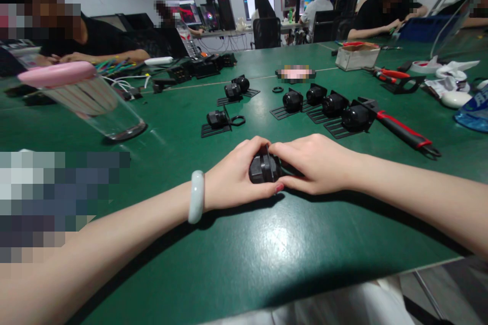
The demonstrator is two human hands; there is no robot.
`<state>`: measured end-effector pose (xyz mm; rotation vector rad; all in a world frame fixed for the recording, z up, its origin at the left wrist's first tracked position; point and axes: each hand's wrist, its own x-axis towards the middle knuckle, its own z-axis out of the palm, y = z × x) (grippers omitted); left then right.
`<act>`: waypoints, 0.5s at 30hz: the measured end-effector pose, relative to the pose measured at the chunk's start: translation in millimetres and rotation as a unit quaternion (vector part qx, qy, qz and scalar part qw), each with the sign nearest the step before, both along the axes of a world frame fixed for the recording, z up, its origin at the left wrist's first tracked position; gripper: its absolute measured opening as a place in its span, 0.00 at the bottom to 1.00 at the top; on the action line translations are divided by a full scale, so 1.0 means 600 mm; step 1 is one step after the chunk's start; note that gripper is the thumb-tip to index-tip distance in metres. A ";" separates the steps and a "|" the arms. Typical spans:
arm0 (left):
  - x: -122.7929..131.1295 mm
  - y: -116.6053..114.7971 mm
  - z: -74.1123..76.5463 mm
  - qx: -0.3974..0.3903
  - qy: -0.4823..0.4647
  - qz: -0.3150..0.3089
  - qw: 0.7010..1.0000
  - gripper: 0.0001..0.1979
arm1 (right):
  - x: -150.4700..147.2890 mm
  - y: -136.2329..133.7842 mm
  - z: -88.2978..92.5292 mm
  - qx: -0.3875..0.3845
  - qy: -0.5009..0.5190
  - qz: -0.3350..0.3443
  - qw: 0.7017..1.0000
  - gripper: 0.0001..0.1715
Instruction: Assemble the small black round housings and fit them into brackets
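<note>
Nearest the camera, white fabric (324, 304) shows below the front edge of a green table (236, 264). The left hand (234, 175), with a pale bangle (196, 197) at its wrist, grasps a black cable gland (262, 168) between thumb and fingers, at the left side of the piece. The right hand (318, 162) grips the same piece from the opposite side, thumb below and fingers above; its contact area is partly hidden. The piece is held just above or on the tabletop; which of the two cannot be told.

Beyond the hands, to the right, lies a wrench (406, 131) with a red-and-black handle. To the left stands a clear tumbler (122, 122) with a pink lid (61, 73). Between these, a single gland (216, 119) sits on a slotted bracket beside a ring nut (238, 121). Four bracketed glands (334, 105) are grouped near the wrench head; a bracketed pair (232, 91) is placed farther left. A loose ring (278, 89) lies between the groups.

Farther back is a white box (356, 59). Co-workers sit at both sides, one beside a blue bin (429, 28). At the rear, seated persons face lit monitors (247, 7).
</note>
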<state>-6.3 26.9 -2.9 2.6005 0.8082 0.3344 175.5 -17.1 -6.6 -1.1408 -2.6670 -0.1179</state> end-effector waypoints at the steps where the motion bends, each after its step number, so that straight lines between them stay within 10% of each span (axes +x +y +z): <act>1: 0.000 0.000 0.000 0.000 0.000 0.000 1.000 0.24 | 0.000 0.000 0.000 0.000 0.000 0.001 1.000 0.22; 15: 0.001 0.000 0.000 0.006 -0.002 -0.003 1.000 0.24 | 0.000 0.002 -0.003 0.001 0.007 0.012 1.000 0.21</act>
